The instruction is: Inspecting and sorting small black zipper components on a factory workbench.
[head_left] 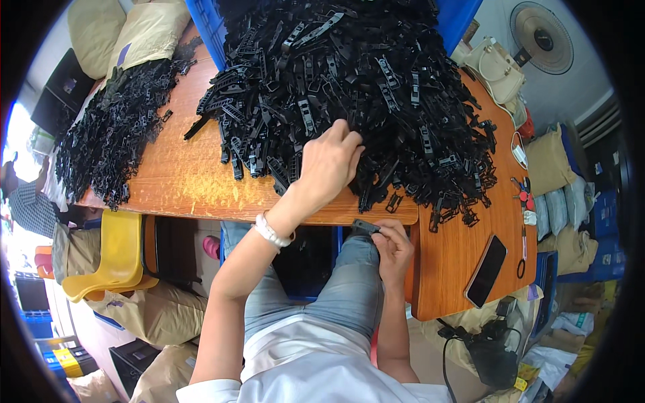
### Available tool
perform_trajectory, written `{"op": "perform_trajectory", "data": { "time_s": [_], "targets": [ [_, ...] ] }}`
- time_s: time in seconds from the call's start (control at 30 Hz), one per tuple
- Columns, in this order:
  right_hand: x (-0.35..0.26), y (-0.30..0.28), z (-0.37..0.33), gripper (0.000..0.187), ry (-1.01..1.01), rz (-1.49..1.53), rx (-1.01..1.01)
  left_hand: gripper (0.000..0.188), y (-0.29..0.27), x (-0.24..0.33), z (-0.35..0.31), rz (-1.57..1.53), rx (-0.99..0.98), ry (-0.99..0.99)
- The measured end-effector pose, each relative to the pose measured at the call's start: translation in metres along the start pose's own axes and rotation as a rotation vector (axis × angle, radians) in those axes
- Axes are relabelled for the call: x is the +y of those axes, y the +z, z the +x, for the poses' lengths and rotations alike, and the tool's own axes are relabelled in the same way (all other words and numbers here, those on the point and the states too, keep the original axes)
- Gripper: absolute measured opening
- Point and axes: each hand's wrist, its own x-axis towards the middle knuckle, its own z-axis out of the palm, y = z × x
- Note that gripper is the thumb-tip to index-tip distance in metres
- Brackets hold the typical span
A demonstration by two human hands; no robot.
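A large heap of black plastic parts [308,117] covers the back of the table, spilling from a blue bin [207,30]. My left hand [329,161] is at the near side of this heap, its fingers curled inward; whatever lies between the fingertips is hidden. A white bracelet [271,232] circles that wrist. Lower and to the right, just off the table's front edge and above my knee, my right hand [394,250] pinches a small, long black plastic part [366,226] between thumb and fingers. Small frame-like black pieces [395,203] lie at the table edge close by.
Another black heap [107,141] lies on the table's left. On the right are a phone [486,271], a red-handled tool [524,195] and a fan [541,37]. A yellow chair [121,252] and paper sacks [158,316] stand left. A checked garment [35,207] shows far left.
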Motion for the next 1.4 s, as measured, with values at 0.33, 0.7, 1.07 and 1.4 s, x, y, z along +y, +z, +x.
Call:
{"op": "perform_trajectory", "data": {
  "time_s": [0.33, 0.7, 1.07, 1.4],
  "targets": [
    [-0.010, 0.017, 0.004, 0.012, 0.065, 0.278, 0.060, 0.009, -0.028, 0.020, -0.083, -1.095, 0.023, -0.930],
    [-0.037, 0.023, 0.003, 0.006, 0.121, 0.090, 0.073, 0.020, -0.047, 0.029, -0.093, -0.980, -0.449, -0.924],
    [-0.036, 0.008, -0.008, 0.020, 0.271, 0.343, -0.062, 0.015, -0.032, 0.053, -0.096, -1.143, -0.422, -0.731],
    [-0.005, -0.003, -0.008, 0.021, 0.272, 0.242, 0.147, 0.027, 0.017, 0.038, -0.065, -0.605, -0.232, -0.387]
  ]
}}
